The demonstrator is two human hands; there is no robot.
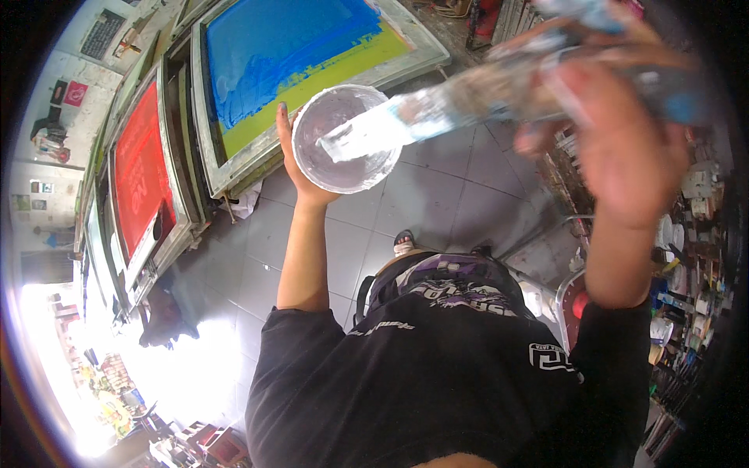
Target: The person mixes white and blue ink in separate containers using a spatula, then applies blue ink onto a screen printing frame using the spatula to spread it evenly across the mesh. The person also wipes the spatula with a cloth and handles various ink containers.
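My left hand (310, 189) holds a round translucent tub (353, 171) with white paint smeared round its inside and rim. A long flat spatula or stick (441, 105), white at its lower end and stained brown and blue higher up, reaches from the upper right into the mouth of the tub. My right hand (612, 148), blurred, grips its upper part. Just beyond the tub is a framed screen (289, 47) spread with blue ink over yellow-green.
A red-inked screen (140, 179) stands at the left beside more frames. Grey floor tiles (421, 187) lie below, with my sandalled foot (403, 243). Crowded shelves (686, 281) line the right. A red round object (576, 304) is near my right elbow. Bright light floods the lower left.
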